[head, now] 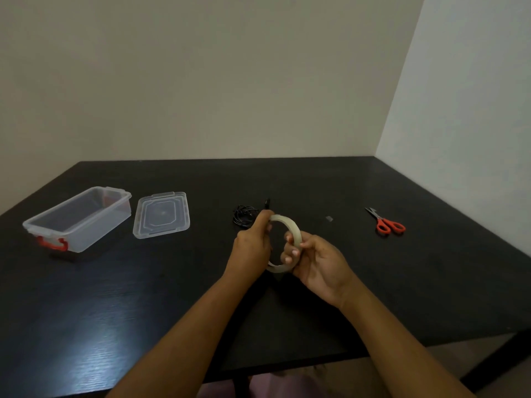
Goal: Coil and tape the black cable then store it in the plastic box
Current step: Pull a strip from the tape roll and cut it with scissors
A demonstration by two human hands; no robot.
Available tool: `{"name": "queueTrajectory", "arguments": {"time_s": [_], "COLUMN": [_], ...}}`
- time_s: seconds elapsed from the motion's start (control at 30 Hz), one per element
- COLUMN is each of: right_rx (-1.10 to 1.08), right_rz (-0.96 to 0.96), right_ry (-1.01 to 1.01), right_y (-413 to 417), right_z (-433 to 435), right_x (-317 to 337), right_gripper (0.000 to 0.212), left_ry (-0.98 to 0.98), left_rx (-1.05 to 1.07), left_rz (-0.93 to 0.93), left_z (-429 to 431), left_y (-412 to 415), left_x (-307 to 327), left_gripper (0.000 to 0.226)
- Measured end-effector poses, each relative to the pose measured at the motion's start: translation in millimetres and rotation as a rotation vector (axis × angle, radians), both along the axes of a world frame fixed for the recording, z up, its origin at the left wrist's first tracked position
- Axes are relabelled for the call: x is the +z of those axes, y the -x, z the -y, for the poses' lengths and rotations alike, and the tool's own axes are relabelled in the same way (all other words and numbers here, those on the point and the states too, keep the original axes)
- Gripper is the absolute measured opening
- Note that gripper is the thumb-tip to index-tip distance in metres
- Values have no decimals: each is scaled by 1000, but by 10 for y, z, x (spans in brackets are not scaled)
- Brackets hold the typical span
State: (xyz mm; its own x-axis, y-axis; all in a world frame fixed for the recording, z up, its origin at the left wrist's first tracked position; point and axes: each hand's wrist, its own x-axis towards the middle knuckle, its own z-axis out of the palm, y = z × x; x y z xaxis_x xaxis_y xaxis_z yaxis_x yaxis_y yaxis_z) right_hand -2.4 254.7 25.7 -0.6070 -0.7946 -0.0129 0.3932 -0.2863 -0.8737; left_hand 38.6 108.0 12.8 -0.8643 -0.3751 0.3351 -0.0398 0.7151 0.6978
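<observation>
Both hands grip one tape roll (290, 225) above the table (402, 282): left hand (253, 248) fingers closed on its left rim, right hand (319, 262) fingers on its right. The coiled black cable (244, 218) lies just behind.

Clear plastic box (77, 218), glossy tape roll (287, 225), faintly grained black table (143, 297).

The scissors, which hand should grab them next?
Probably the right hand: the scissors lie on its side of the table, while the left hand pinches the tape roll.
</observation>
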Motion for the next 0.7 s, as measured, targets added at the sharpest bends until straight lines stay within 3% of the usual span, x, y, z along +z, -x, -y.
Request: {"name": "queueTrajectory", "arguments": {"time_s": [0.37, 0.7], "right_rx": [-55, -77], "right_rz": [-20, -6], "right_ry": [-38, -77], "right_y": [4, 39], "right_z": [-4, -33], "right_x": [5, 24], "right_gripper": [23, 20], "left_ry": [1, 563], "left_rx": [-25, -161], "left_rz": [-6, -236], "left_z": [14, -19], "left_y": [21, -45], "left_x": [-13, -2], "left_gripper": [38, 64]}}
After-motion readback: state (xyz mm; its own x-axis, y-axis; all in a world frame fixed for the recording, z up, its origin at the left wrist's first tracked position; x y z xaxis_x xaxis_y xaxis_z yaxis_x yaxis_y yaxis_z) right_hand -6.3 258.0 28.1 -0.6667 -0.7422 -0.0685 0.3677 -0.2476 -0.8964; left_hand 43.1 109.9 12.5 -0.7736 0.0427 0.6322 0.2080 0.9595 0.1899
